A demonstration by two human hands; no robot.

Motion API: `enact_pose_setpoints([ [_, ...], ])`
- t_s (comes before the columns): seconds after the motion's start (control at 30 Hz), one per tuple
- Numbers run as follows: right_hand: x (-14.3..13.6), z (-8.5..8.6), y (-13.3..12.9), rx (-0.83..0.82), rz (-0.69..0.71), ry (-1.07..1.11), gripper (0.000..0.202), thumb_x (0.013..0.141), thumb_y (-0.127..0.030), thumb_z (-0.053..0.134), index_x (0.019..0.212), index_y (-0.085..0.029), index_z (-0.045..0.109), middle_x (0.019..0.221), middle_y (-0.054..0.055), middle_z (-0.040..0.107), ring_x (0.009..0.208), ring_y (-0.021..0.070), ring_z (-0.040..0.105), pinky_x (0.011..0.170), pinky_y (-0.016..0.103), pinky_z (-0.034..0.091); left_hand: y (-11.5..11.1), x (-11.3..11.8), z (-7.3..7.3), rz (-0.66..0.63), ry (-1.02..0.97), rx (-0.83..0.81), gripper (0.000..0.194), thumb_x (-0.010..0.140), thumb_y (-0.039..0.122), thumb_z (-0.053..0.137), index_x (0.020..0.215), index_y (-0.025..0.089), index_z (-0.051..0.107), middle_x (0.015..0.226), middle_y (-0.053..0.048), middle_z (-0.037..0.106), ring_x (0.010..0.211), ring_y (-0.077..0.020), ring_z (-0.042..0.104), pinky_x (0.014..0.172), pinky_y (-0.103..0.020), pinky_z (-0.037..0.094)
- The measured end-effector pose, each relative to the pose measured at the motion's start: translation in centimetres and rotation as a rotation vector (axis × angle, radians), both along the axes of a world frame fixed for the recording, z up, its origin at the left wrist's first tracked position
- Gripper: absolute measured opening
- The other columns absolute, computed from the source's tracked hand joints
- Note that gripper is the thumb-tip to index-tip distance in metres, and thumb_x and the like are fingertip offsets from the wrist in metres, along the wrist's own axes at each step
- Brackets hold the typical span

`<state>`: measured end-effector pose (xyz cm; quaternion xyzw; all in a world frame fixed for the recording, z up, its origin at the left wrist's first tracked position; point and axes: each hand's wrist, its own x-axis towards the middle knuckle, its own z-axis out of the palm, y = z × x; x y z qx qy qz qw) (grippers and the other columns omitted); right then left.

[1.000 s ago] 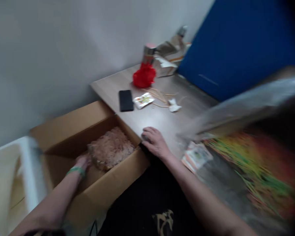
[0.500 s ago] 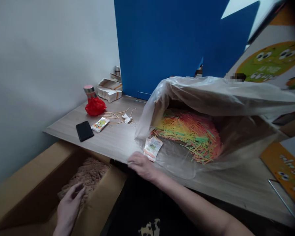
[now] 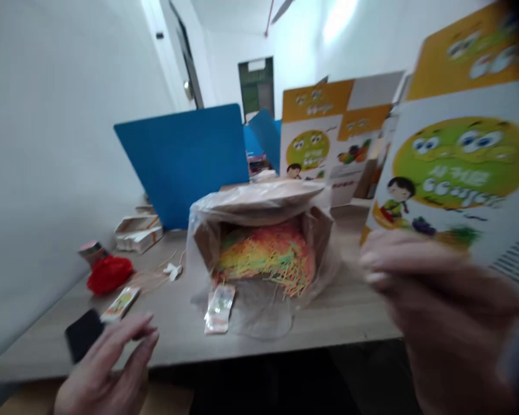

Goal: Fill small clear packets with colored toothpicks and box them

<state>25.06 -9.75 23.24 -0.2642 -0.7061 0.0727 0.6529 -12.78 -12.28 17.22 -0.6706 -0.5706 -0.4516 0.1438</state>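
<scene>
My left hand (image 3: 110, 366) is over the front left of the table, near a black phone (image 3: 84, 334). Its thumb and fingers are curved and apart, and nothing shows between them. Off to the right, my right hand (image 3: 441, 294) is raised in front of a printed carton, blurred, its fingertips pinched together; whether anything is in them cannot be made out. Between the hands lies an open box lined with a clear plastic bag (image 3: 259, 202), full of thin coloured sticks (image 3: 263, 256). Small printed packets (image 3: 219, 310) lie at the bag's front left.
A small printed pack (image 3: 121, 304), a red bag (image 3: 109, 274), a white scrap (image 3: 173, 271) and white card bundles (image 3: 138, 233) are on the left. A blue panel (image 3: 185, 167) stands behind. Printed cartons (image 3: 313, 135) stand back right. A cardboard box (image 3: 168, 399) is below the table edge.
The view has swung up and right. My left hand has come up out of the cardboard box to above the table edge. My right hand has moved from beside the packets far to the right.
</scene>
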Motion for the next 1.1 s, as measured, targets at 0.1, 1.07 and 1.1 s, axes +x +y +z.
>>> enact_pose_setpoints([
  [0.1,1.1,-4.9,2.7,-0.211,0.014,-0.123,0.017,0.087,-0.015,0.065,0.099,-0.027,0.07,0.082,-0.001,0.068,0.075,0.014,0.064,0.064,0.024,0.05,2.1,2.2,-3.4,-0.151,0.15,0.015,0.024,0.094,0.043,0.057,0.107,0.026,0.068,0.098,-0.001,0.074,0.083,-0.016,0.072,0.07,-0.023,0.059],
  [1.07,-5.2,-24.3,7.3,-0.585,0.101,-0.759,0.019,0.095,-0.012,0.048,0.102,-0.019,0.063,0.103,0.01,0.066,0.098,0.0248,0.056,0.086,0.041,0.048,13.2,5.9,-17.1,0.166,0.289,-0.844,0.069,0.088,0.035,0.063,0.147,0.009,0.037,0.132,-0.022,0.056,0.114,-0.0329,0.057,0.095,-0.043,0.047],
  [1.1,-5.6,-24.2,7.6,-0.591,0.103,-0.752,0.019,0.095,-0.012,0.047,0.103,-0.019,0.063,0.103,0.01,0.066,0.098,0.0247,0.057,0.087,0.041,0.048,13.2,5.8,-17.2,0.158,0.305,-0.837,0.069,0.088,0.031,0.061,0.147,0.008,0.036,0.129,-0.021,0.058,0.111,-0.0326,0.058,0.094,-0.044,0.047],
])
